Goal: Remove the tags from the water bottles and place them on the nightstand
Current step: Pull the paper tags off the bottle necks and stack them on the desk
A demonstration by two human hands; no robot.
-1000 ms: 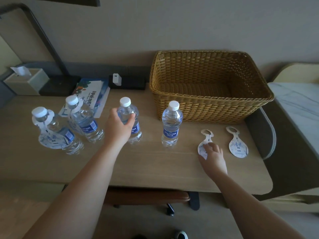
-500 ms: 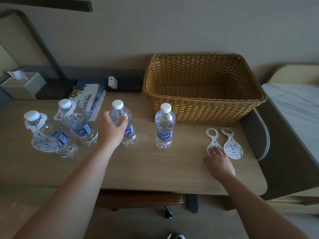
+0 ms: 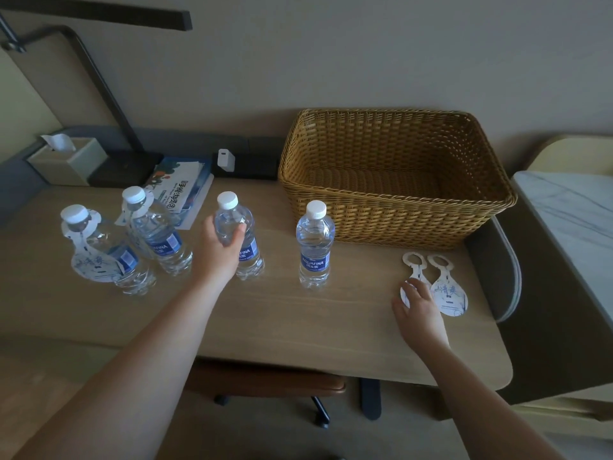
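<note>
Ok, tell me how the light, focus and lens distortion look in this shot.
Head view: dim, soft, even light with faint shadows, and no harsh glare on the bottle; wide-angle bending curves the desk edges and the wicker basket; focus is fairly sharp, so the bottle's Aquafina label is readable, while the tag print stays too small to read.

A plain beige wall (image 3: 331,54) backs the wooden desk (image 3: 298,320), a brown chair seat (image 3: 265,381) tucked beneath it in dim light
</note>
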